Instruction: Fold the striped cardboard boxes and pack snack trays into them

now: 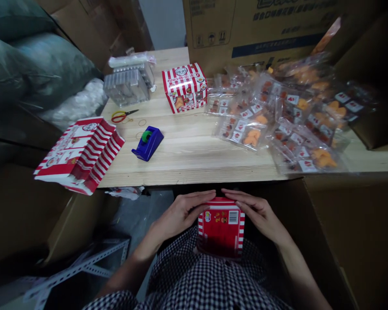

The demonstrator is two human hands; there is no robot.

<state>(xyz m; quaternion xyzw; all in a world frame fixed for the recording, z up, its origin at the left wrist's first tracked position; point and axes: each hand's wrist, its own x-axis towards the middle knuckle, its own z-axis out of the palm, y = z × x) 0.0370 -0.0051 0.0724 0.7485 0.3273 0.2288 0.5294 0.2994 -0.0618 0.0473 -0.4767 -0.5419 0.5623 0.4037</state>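
A red and white striped carton (221, 228) with a barcode stands on my lap, below the table's front edge. My left hand (181, 213) grips its left upper side, fingers curled over the top. My right hand (257, 213) holds its right upper side the same way. The fingertips of both hands nearly meet over the carton's top edge.
On the wooden table (194, 159) lie a blue tape dispenser (148, 142), red-handled scissors (123, 115), a finished striped box (184, 87), clear plastic trays (128, 84) and several snack packets (278, 116). Flat striped cartons (80, 153) overhang the left edge. Big cardboard boxes (265, 30) stand behind.
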